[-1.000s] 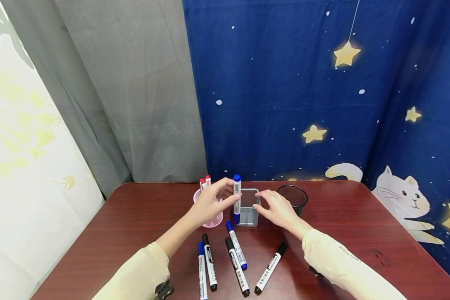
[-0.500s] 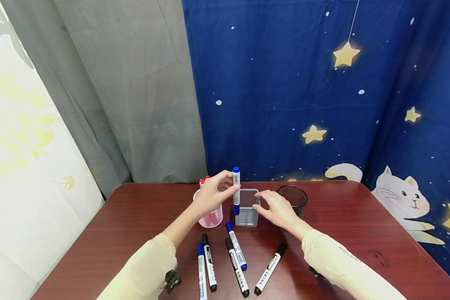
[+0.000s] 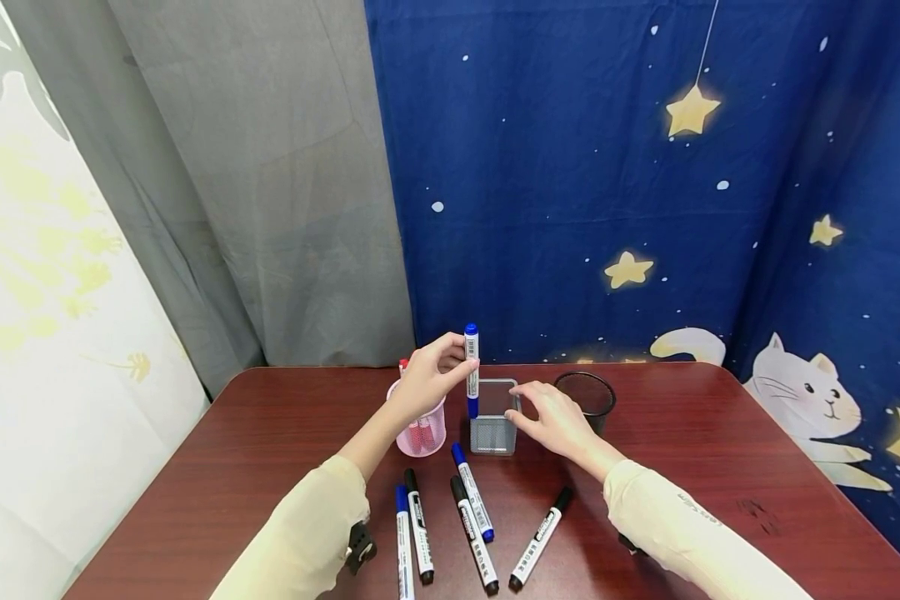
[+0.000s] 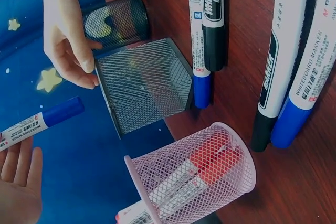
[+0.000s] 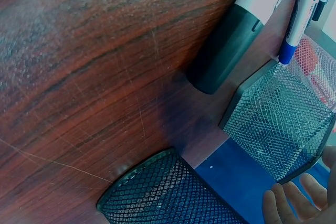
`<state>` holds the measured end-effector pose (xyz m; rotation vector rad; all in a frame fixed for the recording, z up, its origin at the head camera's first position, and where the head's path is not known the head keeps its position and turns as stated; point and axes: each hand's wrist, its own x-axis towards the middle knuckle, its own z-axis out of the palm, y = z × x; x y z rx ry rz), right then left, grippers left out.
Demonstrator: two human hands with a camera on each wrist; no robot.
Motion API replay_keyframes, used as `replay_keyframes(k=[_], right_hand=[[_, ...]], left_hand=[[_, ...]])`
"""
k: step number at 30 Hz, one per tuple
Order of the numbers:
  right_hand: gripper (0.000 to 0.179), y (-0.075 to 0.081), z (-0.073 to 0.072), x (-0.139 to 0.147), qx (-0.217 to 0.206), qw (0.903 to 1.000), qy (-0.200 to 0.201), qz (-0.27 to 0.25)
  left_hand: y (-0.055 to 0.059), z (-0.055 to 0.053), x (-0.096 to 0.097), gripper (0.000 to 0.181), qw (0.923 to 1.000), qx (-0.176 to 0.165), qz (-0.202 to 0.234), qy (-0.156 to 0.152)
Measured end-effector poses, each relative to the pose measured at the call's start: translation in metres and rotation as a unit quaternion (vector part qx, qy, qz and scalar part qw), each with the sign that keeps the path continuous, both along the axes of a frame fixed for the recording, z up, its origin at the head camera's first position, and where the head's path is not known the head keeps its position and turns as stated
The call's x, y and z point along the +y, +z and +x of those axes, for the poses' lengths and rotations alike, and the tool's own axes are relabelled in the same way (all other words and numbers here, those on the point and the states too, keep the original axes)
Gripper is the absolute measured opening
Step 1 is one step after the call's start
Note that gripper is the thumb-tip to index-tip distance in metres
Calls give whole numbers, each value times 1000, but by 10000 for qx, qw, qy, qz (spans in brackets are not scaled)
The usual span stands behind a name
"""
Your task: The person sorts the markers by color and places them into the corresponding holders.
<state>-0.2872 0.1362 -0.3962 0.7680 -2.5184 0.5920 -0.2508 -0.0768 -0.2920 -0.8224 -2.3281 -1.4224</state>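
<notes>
My left hand (image 3: 426,379) pinches a blue whiteboard marker (image 3: 472,371) near its middle, between thumb and fingers. The marker stands upright, its lower blue end (image 4: 64,111) close over the mouth of a grey square mesh pen holder (image 3: 492,435). My right hand (image 3: 553,417) holds the holder's right rim, thumb and fingertips at the edge. In the left wrist view the right thumb and fingers (image 4: 79,59) meet at that rim. Just left of the holder stands a pink mesh cup (image 3: 422,433) with red markers (image 4: 215,158) inside, partly hidden by my left hand.
A round black mesh cup (image 3: 587,392) stands behind my right hand. In front lie two blue markers (image 3: 472,493) and several black markers (image 3: 537,542) on the brown table (image 3: 285,450). Curtains (image 3: 570,167) hang behind the far edge.
My left hand has raised the blue marker and moved it slightly away, from beside the holder's front left up to its mouth. The right hand stays at the rim.
</notes>
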Motion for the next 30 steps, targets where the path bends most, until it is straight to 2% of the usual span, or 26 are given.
replay_keyframes(k=[3,4,7,14,25,30], right_hand=[[35,0,1,0,4,10000,8,-12],[35,1,1,0,-3,10000,5,-11],[35,1,2,0,-37,10000,9,-27],[36,2,2,0,-54,10000,0,-18],[36,1,2,0,-73,10000,-14,6],[36,2,2,0,-66,10000,6,4]], left_hand=[[1,-2,2,20,9999,-90,53,88],[5,1,3,20,9999,-108,66,110],[5,-2,5,20,9998,-101,80,167],[-21,-36,6,24,9996,-191,180,117],[-38,-47,8,25,9992,-192,-105,338],[-42,-48,6,25,9997,-22,68,222]])
